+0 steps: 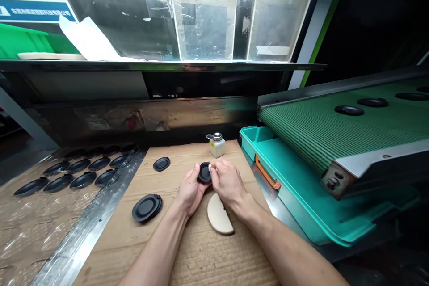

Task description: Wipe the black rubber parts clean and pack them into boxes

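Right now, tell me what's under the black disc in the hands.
The left hand holds the disc above cardboard; the disc's underside and the cardboard directly below are covered.

disc (205, 172): matt black rubber, to my eye
cardboard sheet (214, 254): rough brown corrugated paper
bottle (217, 149): white plastic, shiny metal top
belt (311, 134): green woven mesh
tray (268, 152): glossy teal plastic

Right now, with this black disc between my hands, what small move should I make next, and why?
Probably turn the black disc slightly in your left hand, so the small white pad pinched in your right hand meets another part of the rim. The pad appears to touch only one spot on its edge.
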`<act>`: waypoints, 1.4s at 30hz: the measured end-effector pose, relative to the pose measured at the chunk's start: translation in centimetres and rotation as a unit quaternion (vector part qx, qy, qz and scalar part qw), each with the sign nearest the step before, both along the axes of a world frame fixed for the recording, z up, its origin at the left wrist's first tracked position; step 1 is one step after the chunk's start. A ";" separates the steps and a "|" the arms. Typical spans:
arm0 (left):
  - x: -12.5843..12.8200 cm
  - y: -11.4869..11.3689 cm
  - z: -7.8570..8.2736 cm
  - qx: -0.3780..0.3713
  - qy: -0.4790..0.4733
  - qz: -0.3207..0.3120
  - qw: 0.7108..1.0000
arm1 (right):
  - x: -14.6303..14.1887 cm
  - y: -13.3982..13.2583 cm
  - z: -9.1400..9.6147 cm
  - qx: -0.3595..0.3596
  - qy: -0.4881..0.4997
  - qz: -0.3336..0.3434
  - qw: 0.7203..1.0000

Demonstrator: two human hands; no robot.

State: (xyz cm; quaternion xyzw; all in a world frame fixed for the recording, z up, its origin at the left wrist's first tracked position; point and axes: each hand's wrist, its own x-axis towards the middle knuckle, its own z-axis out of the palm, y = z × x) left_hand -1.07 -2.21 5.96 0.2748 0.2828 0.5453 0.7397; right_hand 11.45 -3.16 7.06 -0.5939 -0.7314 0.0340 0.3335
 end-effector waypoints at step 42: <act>0.3 0.3 -0.4 -0.047 0.011 0.035 0.998 | 0.0 1.5 -0.9 0.050 -0.079 0.023 0.995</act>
